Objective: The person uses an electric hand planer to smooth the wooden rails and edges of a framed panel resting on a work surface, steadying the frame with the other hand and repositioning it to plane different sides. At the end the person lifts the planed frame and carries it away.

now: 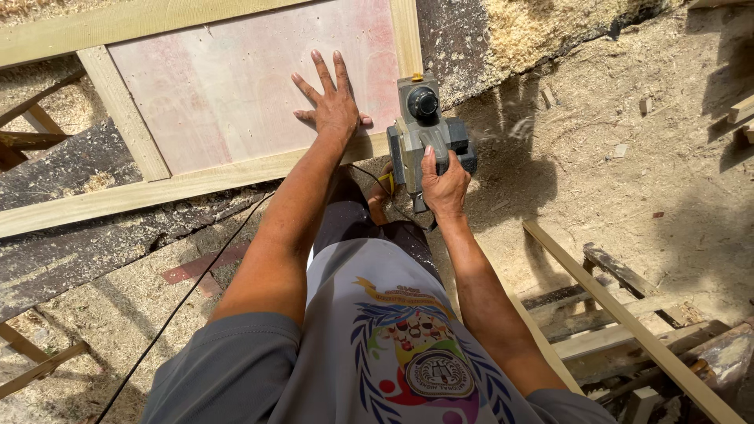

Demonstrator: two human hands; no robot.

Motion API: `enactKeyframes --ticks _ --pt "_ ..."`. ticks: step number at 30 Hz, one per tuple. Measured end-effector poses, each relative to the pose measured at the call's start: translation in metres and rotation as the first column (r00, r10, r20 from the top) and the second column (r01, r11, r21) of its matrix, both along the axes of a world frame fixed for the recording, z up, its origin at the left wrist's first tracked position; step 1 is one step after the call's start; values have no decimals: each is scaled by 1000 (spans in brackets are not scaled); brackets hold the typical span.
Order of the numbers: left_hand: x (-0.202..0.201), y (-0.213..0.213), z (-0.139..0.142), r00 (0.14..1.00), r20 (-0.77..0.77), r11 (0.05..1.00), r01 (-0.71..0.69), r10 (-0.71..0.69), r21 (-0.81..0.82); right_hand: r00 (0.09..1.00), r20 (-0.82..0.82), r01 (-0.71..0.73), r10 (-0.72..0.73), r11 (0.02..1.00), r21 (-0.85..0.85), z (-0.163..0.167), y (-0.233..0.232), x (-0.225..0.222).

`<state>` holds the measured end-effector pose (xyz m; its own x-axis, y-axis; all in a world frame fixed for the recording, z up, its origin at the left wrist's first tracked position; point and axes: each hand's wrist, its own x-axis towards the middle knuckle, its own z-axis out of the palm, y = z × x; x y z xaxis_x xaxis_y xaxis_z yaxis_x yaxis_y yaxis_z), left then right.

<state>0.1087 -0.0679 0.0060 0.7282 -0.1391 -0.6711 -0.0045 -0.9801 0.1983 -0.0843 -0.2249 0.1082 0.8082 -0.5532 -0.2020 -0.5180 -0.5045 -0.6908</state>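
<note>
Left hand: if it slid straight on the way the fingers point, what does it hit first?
The left hand lies flat on the pinkish panel, fingers pointing toward the far frame rail. The panel looks bare ahead, so that rail would likely come first.

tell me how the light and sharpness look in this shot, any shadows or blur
Head view: hard sunlight, with dark shadows on the sawdust ground; left hand and pink panel are sharp; flying chips beside the electric planer, held by the right hand, look smeared.
</note>
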Motion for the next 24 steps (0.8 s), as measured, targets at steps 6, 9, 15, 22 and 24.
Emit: enactKeyframes --ticks 6,9,15,22,24 --pt "1 0 1 1000 -23 1000 -3 3 -14 1000 -23 -15 15 999 31 6 -4 26" --pt "2 1 1 1000 -9 1000 -1 1 -21 999 46 -25 23 999 37 6 -4 42" --pt "4 0 4 1000 -17 1000 9 -9 -11 998 34 -49 49 999 8 -2 -12 84" --pt "8 0 13 999 -32 999 28 -28 15 984 160 -75 82 996 -51 -16 -22 158" --pt "8 0 14 999 -43 999 26 -25 21 975 200 -85 101 993 -84 -21 -26 184"
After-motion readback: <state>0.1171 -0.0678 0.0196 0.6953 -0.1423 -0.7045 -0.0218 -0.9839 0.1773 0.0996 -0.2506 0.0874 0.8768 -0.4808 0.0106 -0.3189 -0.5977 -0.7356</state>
